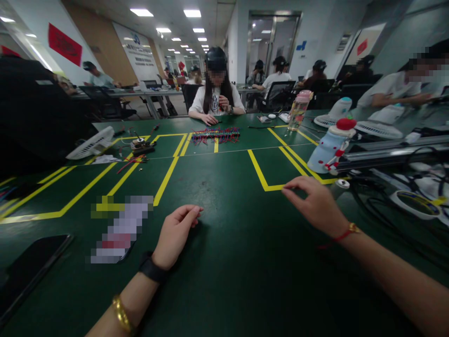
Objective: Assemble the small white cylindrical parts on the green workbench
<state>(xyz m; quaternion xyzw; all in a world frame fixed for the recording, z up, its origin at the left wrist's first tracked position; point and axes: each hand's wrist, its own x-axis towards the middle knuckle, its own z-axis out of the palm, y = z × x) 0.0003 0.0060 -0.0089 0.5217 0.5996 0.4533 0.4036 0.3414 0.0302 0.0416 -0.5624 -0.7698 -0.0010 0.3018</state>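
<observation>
My left hand (pixel 177 234) rests low over the green table (pixel 217 206), its fingers curled together and thumb against them; what they hold, if anything, is too small to name. To its left lies a blurred, pale, phone-like object (pixel 121 229). My right hand (pixel 315 206) hovers near the corner of a yellow tape outline (pixel 264 180), thumb and forefinger pinched at the tips. Anything between those tips is too small to make out. A small can (pixel 339 188) stands just behind this hand.
A blue bottle (pixel 328 150), black cables (pixel 382 229) and a tape roll (pixel 417 204) crowd the right. A dark device (pixel 37 262) lies front left. Wired parts (pixel 142 146) and a wire bundle (pixel 215 135) lie farther back. A person (pixel 217 96) sits opposite.
</observation>
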